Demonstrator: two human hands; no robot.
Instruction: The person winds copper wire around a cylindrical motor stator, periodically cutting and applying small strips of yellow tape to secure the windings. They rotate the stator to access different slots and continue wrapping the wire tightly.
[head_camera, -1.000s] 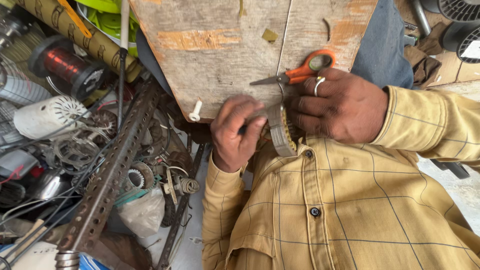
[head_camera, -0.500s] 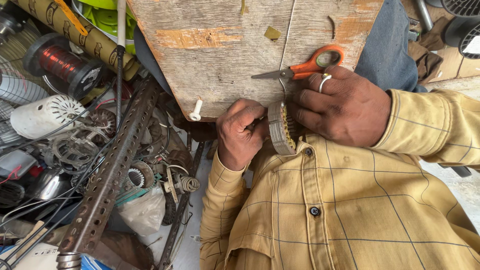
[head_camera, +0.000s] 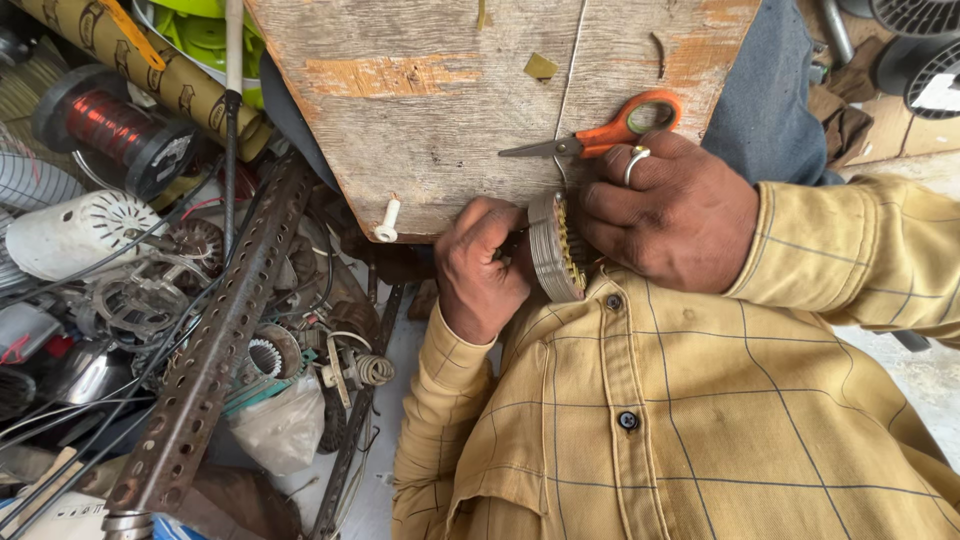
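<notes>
At board edge (head_camera: 430, 150): both hands' grip clenched on motor stator (head_camera: 556, 248); left hand (head_camera: 482, 266), right hand (head_camera: 668, 212); left fingertips apparently hidden.

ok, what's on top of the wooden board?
On the wooden board: orange-handled scissors and a small yellowish scrap. The right hand covers the board's near corner.

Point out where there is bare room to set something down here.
The board is bare left of the scissors, from the peg up to its far edge. Both hands, left and right, grip the stator at its near edge. The clutter leftward is packed.
</notes>
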